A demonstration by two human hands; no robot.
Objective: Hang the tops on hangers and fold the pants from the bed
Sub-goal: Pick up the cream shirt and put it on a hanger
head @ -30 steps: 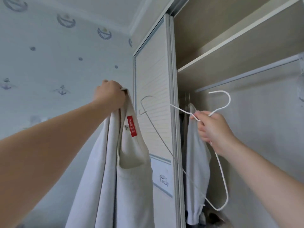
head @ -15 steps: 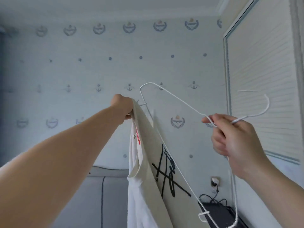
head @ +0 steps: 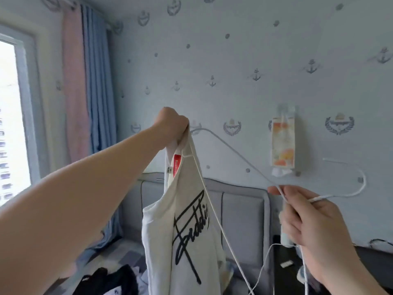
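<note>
Two hands occupied. White top held aloft at shoulder by left hand; wire hanger pinched at neck by right hand, far end angled into neckline, likely for threading.

wall: pale blue paper, anchor and crest print | window: far left, bright daylight | pink curtain beside blue curtain, bunched right of window | headboard: grey, padded, against wall | tissue box: hung on wall

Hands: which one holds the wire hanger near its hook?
The right hand, lower right, pinches the white hanger just below its hook; the left hand instead grips the white top at its upper edge.
</note>
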